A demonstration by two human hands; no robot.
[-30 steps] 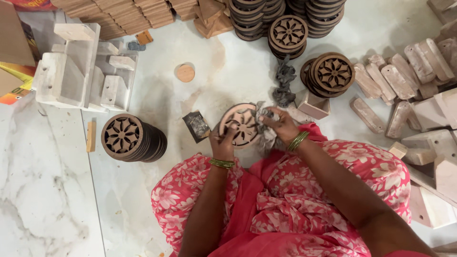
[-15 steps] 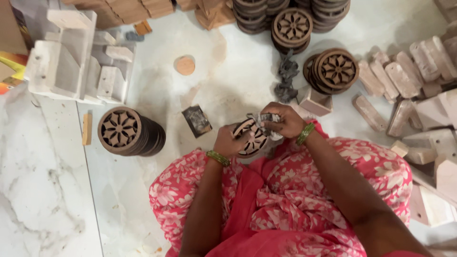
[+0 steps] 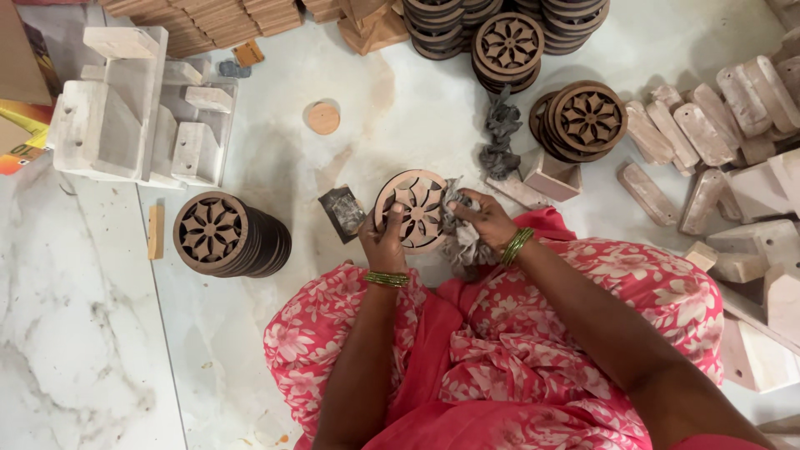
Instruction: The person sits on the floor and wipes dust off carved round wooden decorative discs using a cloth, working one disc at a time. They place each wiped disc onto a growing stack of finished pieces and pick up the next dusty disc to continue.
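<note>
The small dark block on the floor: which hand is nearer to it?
Left. The left hand holds the carved disc just beside the dark block; the right hand is beyond the disc.

We see a brown cardboard box (image 3: 18, 50) at the far left edge. Just beneath it lies a flat yellow-and-orange printed package (image 3: 21, 137).

Round carved wooden disc (image 3: 414, 208), tilted, touching grey cloth (image 3: 461, 242).
</note>
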